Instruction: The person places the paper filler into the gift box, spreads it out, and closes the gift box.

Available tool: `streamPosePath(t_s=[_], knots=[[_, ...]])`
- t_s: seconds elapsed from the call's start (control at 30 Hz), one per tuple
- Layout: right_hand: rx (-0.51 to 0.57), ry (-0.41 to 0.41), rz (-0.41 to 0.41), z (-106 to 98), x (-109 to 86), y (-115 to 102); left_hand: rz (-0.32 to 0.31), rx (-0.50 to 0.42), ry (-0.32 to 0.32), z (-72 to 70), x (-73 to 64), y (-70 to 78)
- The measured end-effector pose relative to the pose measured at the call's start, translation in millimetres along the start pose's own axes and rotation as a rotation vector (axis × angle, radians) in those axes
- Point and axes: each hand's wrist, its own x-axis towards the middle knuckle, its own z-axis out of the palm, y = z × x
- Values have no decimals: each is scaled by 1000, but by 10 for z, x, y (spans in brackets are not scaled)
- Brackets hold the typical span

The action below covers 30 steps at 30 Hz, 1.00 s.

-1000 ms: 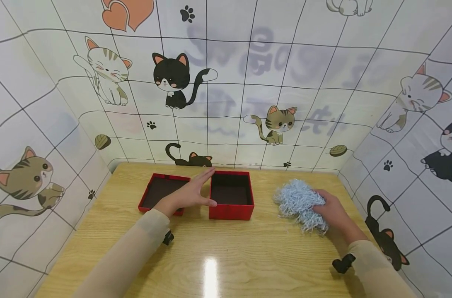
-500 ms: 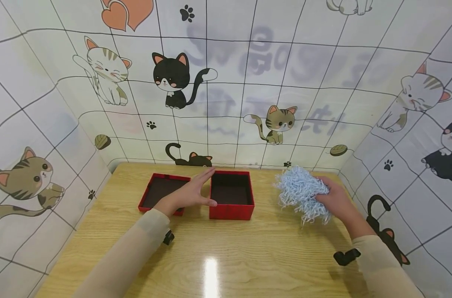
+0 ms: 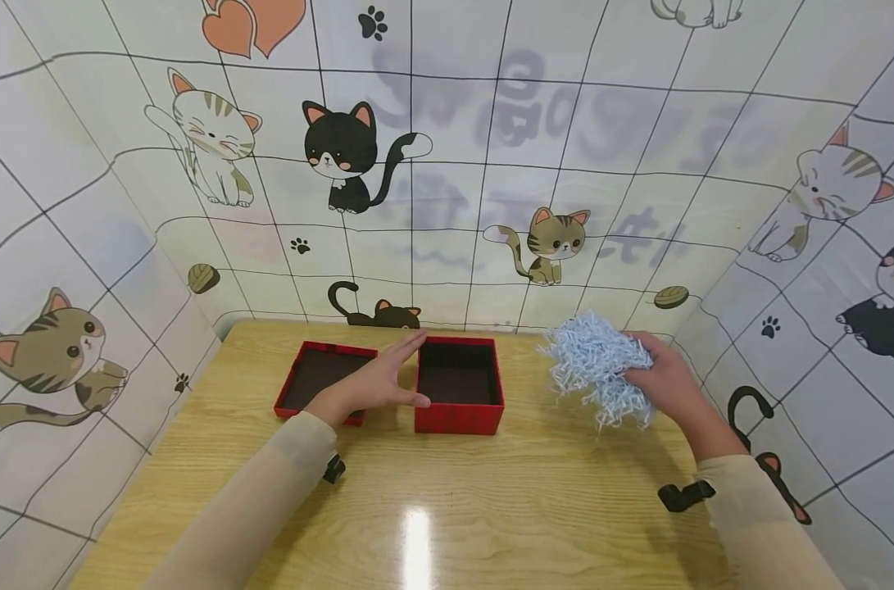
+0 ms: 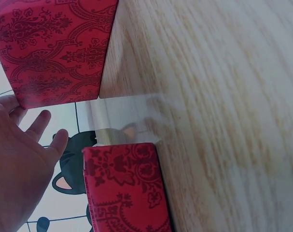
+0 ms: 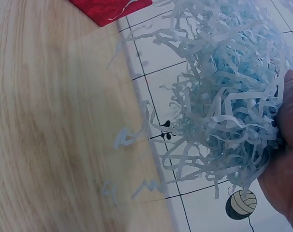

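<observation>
My right hand (image 3: 666, 378) grips a bundle of pale blue shredded paper (image 3: 597, 365), held up above the right side of the table. Loose strands hang from it in the right wrist view, where the paper (image 5: 228, 101) hides most of the fingers. A red box (image 3: 458, 419) with a dark inside stands uncovered at the middle. My left hand (image 3: 373, 381) is at its left side, fingers stretched along the far corner and thumb at the near corner. Dark red ornament covers the box (image 4: 54, 53) in the left wrist view.
Left of the box lies its red lid (image 3: 321, 381), inside up, partly behind the left hand. Both stand near the back of the wooden table (image 3: 476, 508). A white sheet (image 3: 447, 188) printed with cats surrounds the table on three sides.
My right hand has lifted the shredded paper up off the table, and a little toward the back. The left hand, box and lid have stayed in place.
</observation>
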Motion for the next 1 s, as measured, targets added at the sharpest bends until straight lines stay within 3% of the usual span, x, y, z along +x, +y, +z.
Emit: streamPosePath(t_s=[0.27, 0.7, 1.0], knots=[[12, -15, 13, -49, 27, -157, 6, 3, 5, 9, 3, -29], [33, 57, -20, -85, 92, -281, 5, 0, -1, 9, -5, 4], [29, 59, 10, -130, 116, -383, -1, 1, 2, 5, -8, 14]])
